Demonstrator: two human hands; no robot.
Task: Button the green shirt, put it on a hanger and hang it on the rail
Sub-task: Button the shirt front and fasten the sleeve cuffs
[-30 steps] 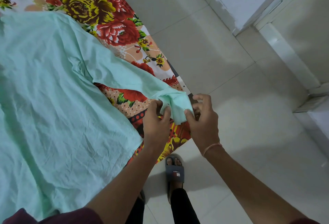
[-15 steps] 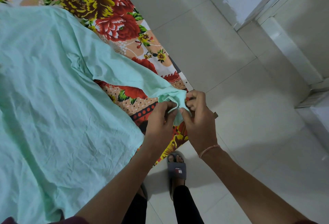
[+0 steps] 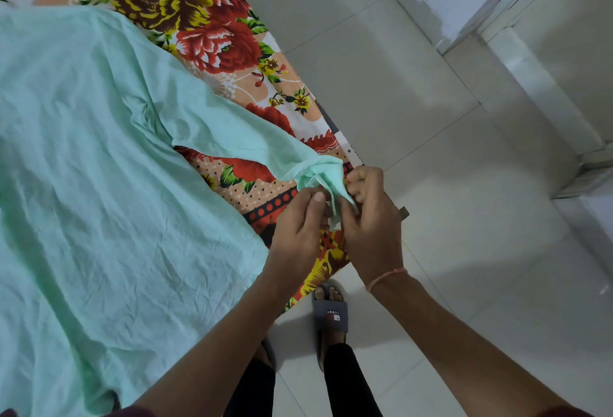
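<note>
The pale green shirt (image 3: 99, 184) lies spread and wrinkled over the left of the bed. One sleeve (image 3: 232, 131) stretches right toward the bed's corner. Its cuff (image 3: 326, 177) is bunched between both hands. My left hand (image 3: 298, 234) pinches the cuff's near flap with thumb and fingers. My right hand (image 3: 371, 227) pinches the other flap, fingers curled round the cloth. Any button there is hidden by the fingers. No hanger or rail is in view.
A floral bedsheet (image 3: 205, 35) in red and yellow covers the bed, whose corner sits by my hands. Pale floor tiles (image 3: 447, 250) fill the right. A white door frame (image 3: 544, 85) runs along the upper right. My sandalled foot (image 3: 330, 313) stands beside the bed.
Both hands have closed in on the cuff and gathered it tighter between them. The flat cuff end is now crumpled between the fingers.
</note>
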